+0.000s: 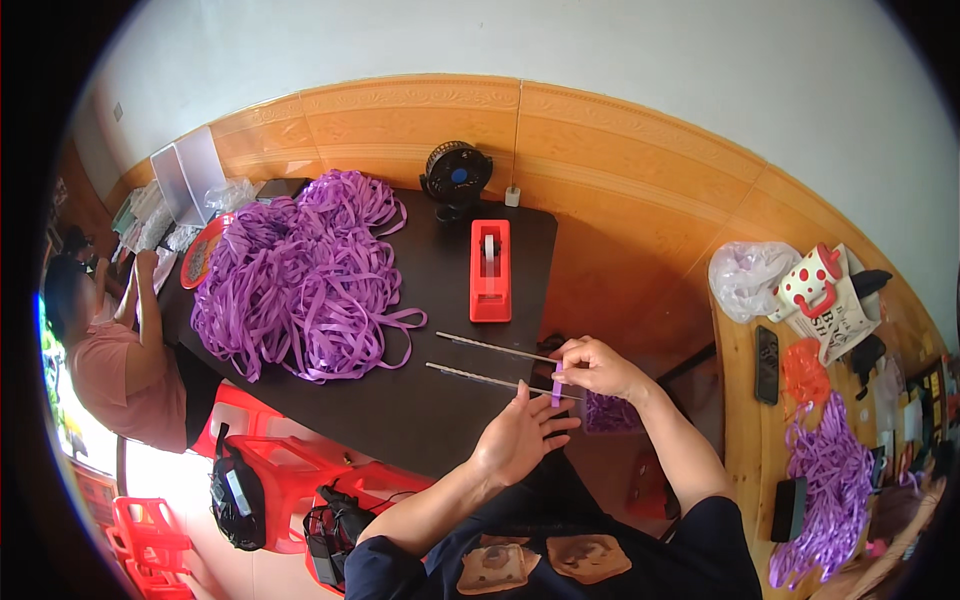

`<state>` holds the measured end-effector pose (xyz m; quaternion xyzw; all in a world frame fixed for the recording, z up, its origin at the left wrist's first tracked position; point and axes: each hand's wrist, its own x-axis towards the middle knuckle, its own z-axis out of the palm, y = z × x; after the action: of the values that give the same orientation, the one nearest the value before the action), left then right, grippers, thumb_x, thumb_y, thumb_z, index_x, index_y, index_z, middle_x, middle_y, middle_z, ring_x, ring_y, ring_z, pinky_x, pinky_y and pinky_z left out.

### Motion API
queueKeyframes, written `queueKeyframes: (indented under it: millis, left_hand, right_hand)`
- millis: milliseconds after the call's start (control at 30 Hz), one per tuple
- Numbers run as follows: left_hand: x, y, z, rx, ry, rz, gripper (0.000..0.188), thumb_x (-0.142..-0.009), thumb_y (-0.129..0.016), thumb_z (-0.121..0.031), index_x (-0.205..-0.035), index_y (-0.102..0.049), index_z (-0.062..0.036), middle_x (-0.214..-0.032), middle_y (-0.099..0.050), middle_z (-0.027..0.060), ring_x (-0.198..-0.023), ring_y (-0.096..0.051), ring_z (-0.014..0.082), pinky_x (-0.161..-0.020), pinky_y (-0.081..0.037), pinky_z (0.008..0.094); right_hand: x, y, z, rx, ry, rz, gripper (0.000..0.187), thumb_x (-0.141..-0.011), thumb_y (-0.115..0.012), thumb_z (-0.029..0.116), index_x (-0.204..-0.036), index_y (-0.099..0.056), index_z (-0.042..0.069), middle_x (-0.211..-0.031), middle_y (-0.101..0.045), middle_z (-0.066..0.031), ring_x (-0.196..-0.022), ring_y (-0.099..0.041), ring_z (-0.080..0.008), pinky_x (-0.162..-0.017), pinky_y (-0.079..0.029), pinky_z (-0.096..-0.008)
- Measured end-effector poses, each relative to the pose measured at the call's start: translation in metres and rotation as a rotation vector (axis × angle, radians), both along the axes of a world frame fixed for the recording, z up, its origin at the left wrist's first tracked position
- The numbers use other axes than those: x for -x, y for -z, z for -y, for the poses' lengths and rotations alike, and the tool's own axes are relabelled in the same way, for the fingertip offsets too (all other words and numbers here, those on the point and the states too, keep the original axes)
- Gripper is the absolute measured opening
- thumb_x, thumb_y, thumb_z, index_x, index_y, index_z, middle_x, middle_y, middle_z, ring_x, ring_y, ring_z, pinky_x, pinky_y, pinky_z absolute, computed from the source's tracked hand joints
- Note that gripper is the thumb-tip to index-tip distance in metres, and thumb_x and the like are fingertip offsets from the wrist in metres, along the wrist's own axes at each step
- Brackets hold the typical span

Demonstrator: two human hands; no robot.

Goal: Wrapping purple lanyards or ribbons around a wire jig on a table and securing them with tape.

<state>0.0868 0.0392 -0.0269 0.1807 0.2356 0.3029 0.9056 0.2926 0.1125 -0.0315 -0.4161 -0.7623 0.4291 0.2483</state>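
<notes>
Two thin metal rods (480,378) reach side by side from over the dark table toward my hands. A short purple ribbon (557,384) spans the rods near their right ends. My right hand (597,368) pinches this ribbon beside the upper rod. Below it my left hand (512,436) is turned palm up, fingers spread, its thumb close to the lower rod. Whether that thumb touches the rod I cannot tell. A large tangled heap of purple ribbon (300,275) covers the table's left part. Toward the back stands a red tape dispenser (490,272).
A black fan (457,178) stands by the wall. At left a person in pink (130,375) sits near a red tray (205,250). Red stools (290,455) stand below the table. A wooden table (745,430) at right bears more purple ribbon (825,490), a phone (766,365) and bags.
</notes>
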Motion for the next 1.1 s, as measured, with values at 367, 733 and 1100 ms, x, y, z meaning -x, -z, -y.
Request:
queueKeyframes:
  millis: [367, 733, 1100]
  left_hand:
    - [-0.001, -0.001, 0.001, 0.036, -0.015, -0.002, 0.076, -0.097, -0.024, -0.057, -0.142, -0.022, 0.0035, -0.139, -0.038, 0.0159, -0.126, -0.040, 0.0296, -0.100, -0.033, 0.0407]
    - [-0.001, 0.001, 0.002, -0.013, 0.004, 0.042, 0.072, -0.097, -0.025, -0.055, -0.139, -0.029, 0.0023, -0.134, -0.043, 0.0141, -0.120, -0.043, 0.0256, -0.099, -0.033, 0.0399]
    - [0.000, -0.004, 0.001, -0.012, 0.010, -0.006, 0.077, -0.097, -0.023, -0.056, -0.145, -0.013, 0.0031, -0.145, -0.033, 0.0175, -0.129, -0.038, 0.0318, -0.102, -0.030, 0.0410]
  right_hand:
    - [0.040, -0.002, 0.031, -0.366, 0.593, 0.473, 0.026, -0.064, -0.070, 0.028, -0.054, -0.058, 0.006, -0.059, -0.059, -0.0048, -0.071, -0.056, -0.0238, -0.064, -0.034, -0.0398]
    - [0.053, 0.003, 0.055, -0.649, 0.772, 0.586, 0.029, -0.069, -0.073, 0.036, -0.065, -0.067, 0.008, -0.070, -0.063, -0.0060, -0.081, -0.056, -0.0241, -0.068, -0.031, -0.0414]
    - [0.009, 0.042, 0.063, 0.267, 0.549, -0.747, 0.008, -0.084, -0.064, 0.006, -0.083, -0.066, -0.002, -0.105, -0.066, -0.0143, -0.101, -0.057, -0.0159, -0.091, -0.042, -0.0295]
